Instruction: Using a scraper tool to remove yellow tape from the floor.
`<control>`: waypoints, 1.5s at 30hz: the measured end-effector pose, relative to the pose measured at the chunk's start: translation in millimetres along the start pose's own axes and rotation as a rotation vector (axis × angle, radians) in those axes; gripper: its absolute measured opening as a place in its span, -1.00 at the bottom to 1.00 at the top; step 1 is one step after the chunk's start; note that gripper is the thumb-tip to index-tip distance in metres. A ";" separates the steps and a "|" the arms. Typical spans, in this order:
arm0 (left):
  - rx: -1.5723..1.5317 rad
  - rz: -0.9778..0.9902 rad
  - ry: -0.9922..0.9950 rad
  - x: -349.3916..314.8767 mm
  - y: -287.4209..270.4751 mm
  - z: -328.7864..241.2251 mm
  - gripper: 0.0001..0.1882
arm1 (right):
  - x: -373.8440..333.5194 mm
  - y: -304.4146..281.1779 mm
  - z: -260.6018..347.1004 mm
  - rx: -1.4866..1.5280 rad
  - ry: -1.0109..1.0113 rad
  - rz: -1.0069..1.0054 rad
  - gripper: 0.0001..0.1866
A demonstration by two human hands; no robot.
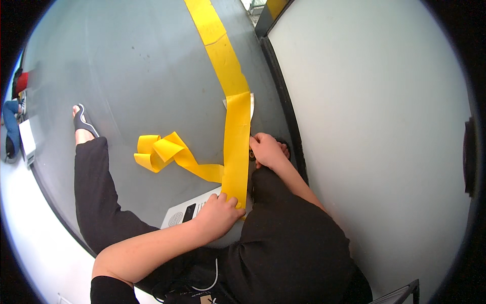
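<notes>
A wide strip of yellow tape (236, 137) runs along the grey floor toward my lap, overlapping the worn yellow floor line (223, 58) at its far end. My left hand (220, 215) is closed on the strip's near end, fingers curled over it. At the strip's right edge, my right hand (268, 150) is closed, its fingertips pinching the edge. Beside that hand is a small dark thing, mostly hidden. A loose, twisted length of yellow tape (172, 149) lies to the left and meets the strip's left edge. Something white (252, 105) sticks out from under the strip.
A pale panel (176, 217) with a round grille and black slot lies under my left forearm. A white wall (364, 126) with black skirting (283, 96) rises close on the right. My left foot (83, 121) is stretched out. Another person's leg (11, 126) shows at far left.
</notes>
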State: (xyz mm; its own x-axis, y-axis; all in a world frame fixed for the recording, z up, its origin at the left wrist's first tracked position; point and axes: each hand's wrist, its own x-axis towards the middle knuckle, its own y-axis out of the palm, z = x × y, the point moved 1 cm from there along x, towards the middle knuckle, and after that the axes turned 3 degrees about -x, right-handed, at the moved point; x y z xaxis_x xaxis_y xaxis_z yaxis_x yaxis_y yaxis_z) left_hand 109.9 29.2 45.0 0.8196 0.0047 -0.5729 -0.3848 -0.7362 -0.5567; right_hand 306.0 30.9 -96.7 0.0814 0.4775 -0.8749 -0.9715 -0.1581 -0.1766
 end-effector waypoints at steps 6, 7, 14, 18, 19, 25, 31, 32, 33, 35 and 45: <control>-0.086 -0.010 0.020 2.3 -4.7 1.8 -0.75 | 1.3 -5.2 5.9 -0.116 0.000 -0.030 -0.56; -0.087 -0.011 0.024 4.3 -4.1 1.8 -0.75 | 4.7 -5.9 3.8 -0.123 -0.094 -0.179 -0.56; -0.356 -0.007 0.046 6.5 -5.5 2.5 -0.67 | 6.4 -12.3 -23.5 -0.188 0.008 -0.071 -0.59; -0.367 0.060 0.005 5.2 -7.0 3.3 -0.65 | 11.9 -13.2 -14.2 -0.078 -0.076 -0.181 -0.57; -0.368 0.060 0.006 5.4 -6.6 3.0 -0.65 | 9.5 -11.5 -15.5 -0.122 -0.043 -0.166 -0.56; -0.422 0.032 0.033 7.1 -5.0 3.0 -0.64 | 1.8 -17.6 -11.0 -0.225 -0.010 -0.047 -0.56; -0.469 0.030 0.044 10.5 -5.6 3.4 -0.63 | 3.5 -14.3 -10.8 -0.231 -0.081 -0.184 -0.57; -0.484 0.033 0.048 11.0 -3.2 3.6 -0.64 | 4.4 -14.4 -15.3 -0.262 -0.048 -0.129 -0.58; -0.502 0.039 0.049 9.6 -1.7 3.6 -0.65 | 3.1 -15.3 -10.4 -0.260 -0.049 -0.124 -0.58; -0.478 0.026 0.035 6.7 -2.2 2.9 -0.65 | 1.1 -18.1 1.2 -0.171 0.027 -0.006 -0.56; -0.391 0.080 0.030 8.2 -8.3 1.4 -0.69 | 8.0 -9.8 -12.6 -0.402 0.044 0.030 -0.57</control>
State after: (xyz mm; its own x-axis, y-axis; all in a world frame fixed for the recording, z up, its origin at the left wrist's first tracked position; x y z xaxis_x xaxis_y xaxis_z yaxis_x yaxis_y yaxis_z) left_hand 119.2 36.3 44.0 0.8078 -0.0783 -0.5842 -0.2621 -0.9355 -0.2370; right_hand 319.0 25.4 -107.7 0.0727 0.4315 -0.8992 -0.8095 -0.5011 -0.3059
